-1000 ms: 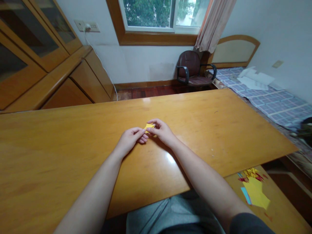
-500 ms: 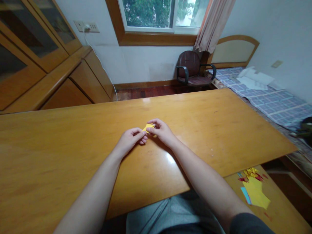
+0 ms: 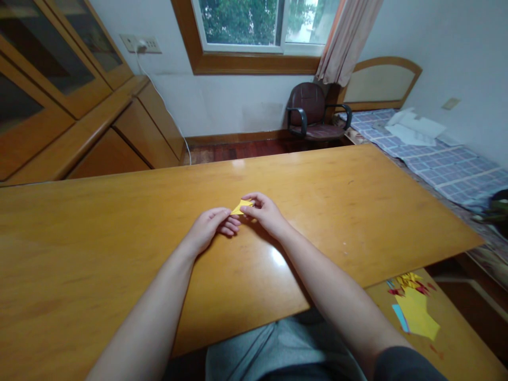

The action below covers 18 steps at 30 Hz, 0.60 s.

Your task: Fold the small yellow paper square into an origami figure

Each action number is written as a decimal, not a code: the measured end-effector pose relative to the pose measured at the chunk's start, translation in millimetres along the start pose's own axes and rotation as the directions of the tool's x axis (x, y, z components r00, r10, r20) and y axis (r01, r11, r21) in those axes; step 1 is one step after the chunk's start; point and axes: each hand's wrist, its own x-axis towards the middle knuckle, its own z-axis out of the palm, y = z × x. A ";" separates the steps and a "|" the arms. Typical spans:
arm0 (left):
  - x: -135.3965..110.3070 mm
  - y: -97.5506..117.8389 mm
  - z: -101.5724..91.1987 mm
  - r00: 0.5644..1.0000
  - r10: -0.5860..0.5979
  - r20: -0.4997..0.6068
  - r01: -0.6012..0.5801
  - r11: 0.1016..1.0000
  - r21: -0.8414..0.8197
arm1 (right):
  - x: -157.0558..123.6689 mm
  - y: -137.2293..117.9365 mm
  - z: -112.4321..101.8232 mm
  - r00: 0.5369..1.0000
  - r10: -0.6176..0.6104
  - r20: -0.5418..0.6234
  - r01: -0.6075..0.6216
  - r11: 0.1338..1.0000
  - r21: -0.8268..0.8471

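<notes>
A small folded piece of yellow paper (image 3: 243, 205) is held just above the table, between my two hands. My right hand (image 3: 261, 211) pinches its right end between thumb and fingers. At the paper's lower left corner, my left hand (image 3: 212, 225) grips the tip with thumb and forefinger, while its other fingers curl loosely below. The paper tapers to a point toward the left. Its finer folds are too small to make out, and part of it is hidden behind my right thumb.
The wooden table (image 3: 119, 254) spreads out under both hands. On a lower surface (image 3: 468, 349) at the right lie yellow paper sheets (image 3: 416, 313), a blue strip (image 3: 400, 318) and crumpled yellow and red bits. Beyond stand an office chair (image 3: 311, 114) and a bed (image 3: 444, 164).
My left thumb and forefinger have shifted slightly left to the paper's tip, and the lower fingers have loosened. More of the yellow paper shows between the hands.
</notes>
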 end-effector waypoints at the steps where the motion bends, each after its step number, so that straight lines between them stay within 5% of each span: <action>1: 0.6 -0.2 -0.4 1.000 -0.005 -0.001 0.005 1.000 -0.011 | -0.1 -0.1 -0.1 1.000 -0.001 0.000 0.001 1.000 -0.002; 18: 1.0 -3.4 1.9 0.997 0.038 -0.066 -0.033 0.997 0.071 | 1.1 3.9 -1.6 0.999 -0.027 0.018 0.028 0.997 -0.076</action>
